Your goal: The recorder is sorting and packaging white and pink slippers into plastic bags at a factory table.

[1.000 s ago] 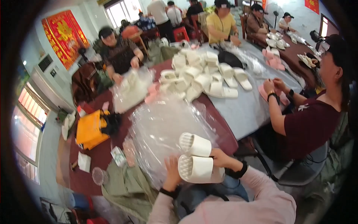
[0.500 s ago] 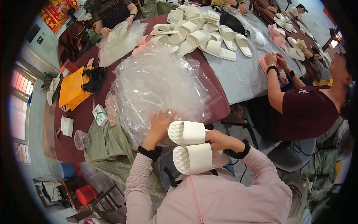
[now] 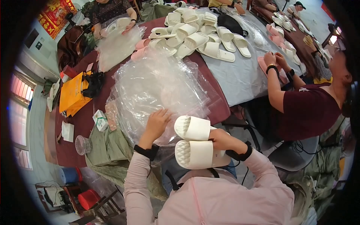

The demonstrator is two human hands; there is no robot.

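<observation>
A pair of white slippers [image 3: 198,128] with quilted footbeds is held in my right hand [image 3: 224,140], one above the other in the picture, in front of my body. The fingers of that hand close around their inner edges. My left hand [image 3: 157,123] lies on the near part of a broad stack of clear plastic bags [image 3: 150,90], fingers stretched out over the film. The bags' near edge hangs over the table's edge toward my lap.
Beyond the bags is a heap of white slippers [image 3: 187,33] with pink ones [image 3: 140,48]. A co-worker [image 3: 307,108] handles a pink slipper at right; another person [image 3: 112,15] handles bags opposite. A yellow bag [image 3: 74,93], tissue box [image 3: 100,120] and clear tub [image 3: 83,145] stand left.
My left hand has shifted slightly over the bags, its fingers now closer together. The slippers in my right hand have tilted and risen a little. The person opposite has moved the bagged item.
</observation>
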